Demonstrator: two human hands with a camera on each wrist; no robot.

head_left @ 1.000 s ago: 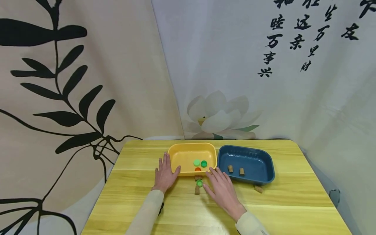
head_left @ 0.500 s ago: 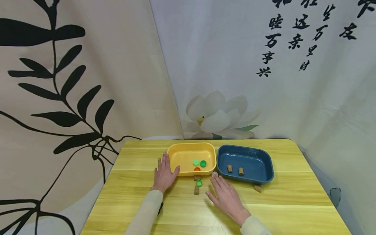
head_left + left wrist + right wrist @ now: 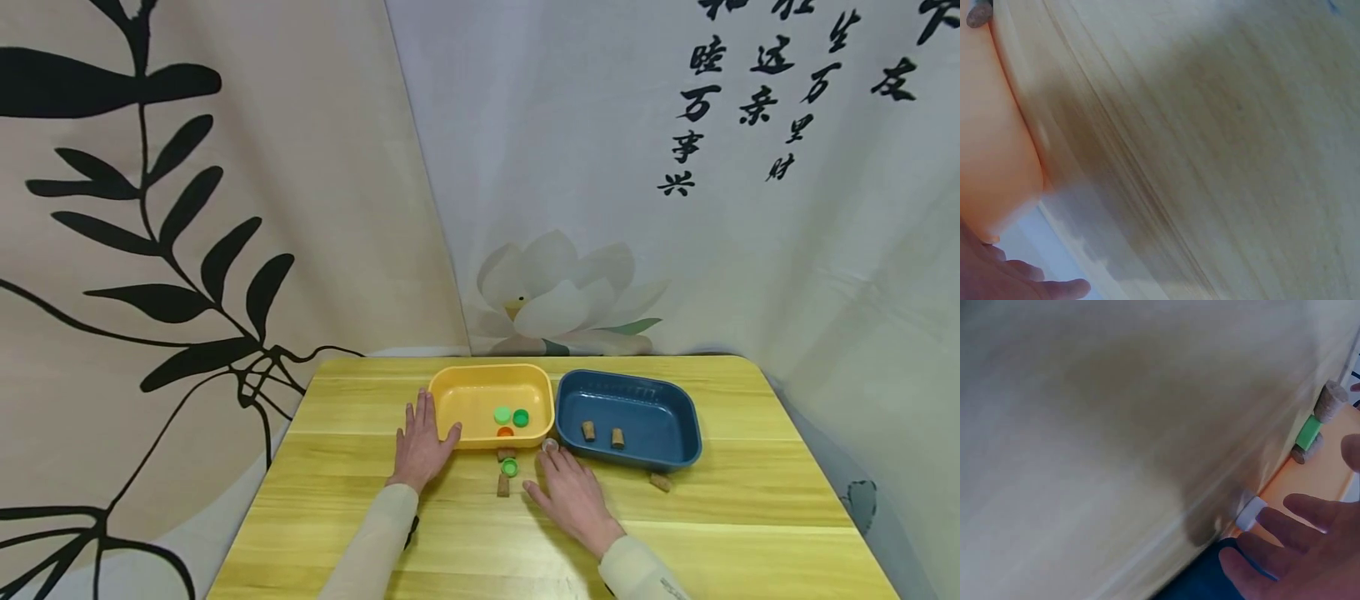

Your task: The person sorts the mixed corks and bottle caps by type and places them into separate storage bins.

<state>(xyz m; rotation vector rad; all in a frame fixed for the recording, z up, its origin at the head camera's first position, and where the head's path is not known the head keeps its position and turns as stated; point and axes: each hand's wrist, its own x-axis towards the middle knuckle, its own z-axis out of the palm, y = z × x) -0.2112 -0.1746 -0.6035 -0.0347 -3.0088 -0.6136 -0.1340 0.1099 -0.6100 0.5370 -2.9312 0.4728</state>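
Note:
My left hand (image 3: 420, 450) rests with spread, straight fingers at the left wall of the yellow tray (image 3: 491, 380); in the left wrist view its fingertips (image 3: 1069, 289) show at the lower left. Extended fingers of my right hand (image 3: 576, 496) reach a small white cap (image 3: 550, 446) by the tray's front right corner. Seen from the right wrist, one fingertip touches that white cap (image 3: 1250, 514) without curling round it. Inside the yellow tray lie a light green cap (image 3: 502, 415), a darker green cap (image 3: 521, 417) and an orange-red cap (image 3: 505, 432).
Beside the yellow tray stands a dark blue tray (image 3: 630, 383) holding two corks (image 3: 588, 431). In front of the yellow tray are a green cap (image 3: 509, 467) and two corks (image 3: 503, 486). Another cork (image 3: 661, 482) lies before the blue tray on the wooden table (image 3: 735, 542).
My right hand has drawn back from the yellow tray's front edge and shifted slightly right. The white cap has come into sight at its fingertips. My left hand has stayed still.

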